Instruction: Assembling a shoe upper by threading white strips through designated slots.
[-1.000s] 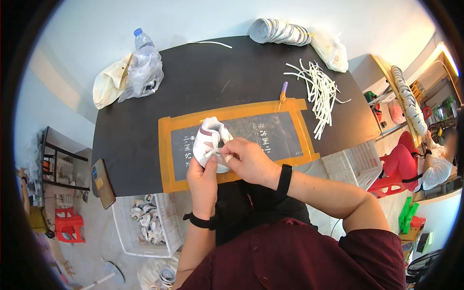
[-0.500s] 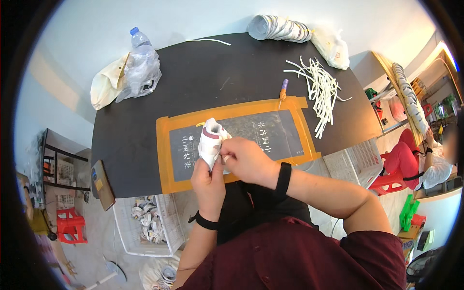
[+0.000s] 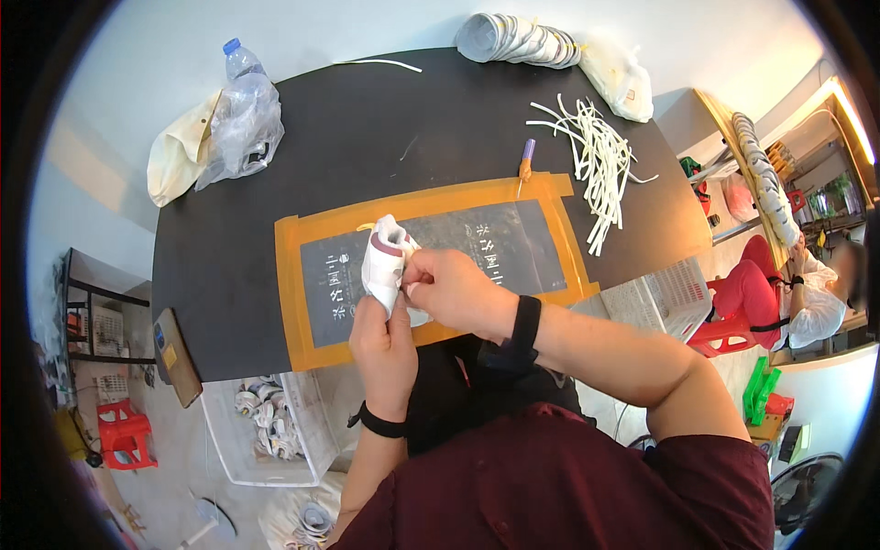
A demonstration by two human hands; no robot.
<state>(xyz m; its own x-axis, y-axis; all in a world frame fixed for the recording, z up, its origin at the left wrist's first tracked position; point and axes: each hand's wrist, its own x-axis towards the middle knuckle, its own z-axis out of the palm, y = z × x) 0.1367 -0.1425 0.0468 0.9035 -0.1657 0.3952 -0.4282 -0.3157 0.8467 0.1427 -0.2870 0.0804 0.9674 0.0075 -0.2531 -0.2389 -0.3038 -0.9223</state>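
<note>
My left hand (image 3: pixel 383 348) grips the lower part of a white shoe upper (image 3: pixel 381 266) with maroon trim around its opening, thumb in front. It stands upright above the dark sheet (image 3: pixel 445 243). My right hand (image 3: pixel 458 291) is closed in a pinch against the upper's right side; whatever lies between its fingertips is hidden. Farther right lies an awl (image 3: pixel 525 161) with a purple and orange-brown handle and a thin metal tip. Beyond it spreads a loose pile of white laces (image 3: pixel 600 170).
Orange tape (image 3: pixel 291 302) frames the sheet on the dark table (image 3: pixel 339 137). A bottle (image 3: pixel 242 60), plastic bag (image 3: pixel 243 124), phone (image 3: pixel 176 356) and stacked white pieces (image 3: pixel 522 42) lie around the edges. Below stand white crates (image 3: pixel 316 431); a co-worker (image 3: pixel 811 298) sits at right.
The whole scene has shifted slightly left in the picture. Both hands stay on the shoe upper, and the right hand still pinches at its side.
</note>
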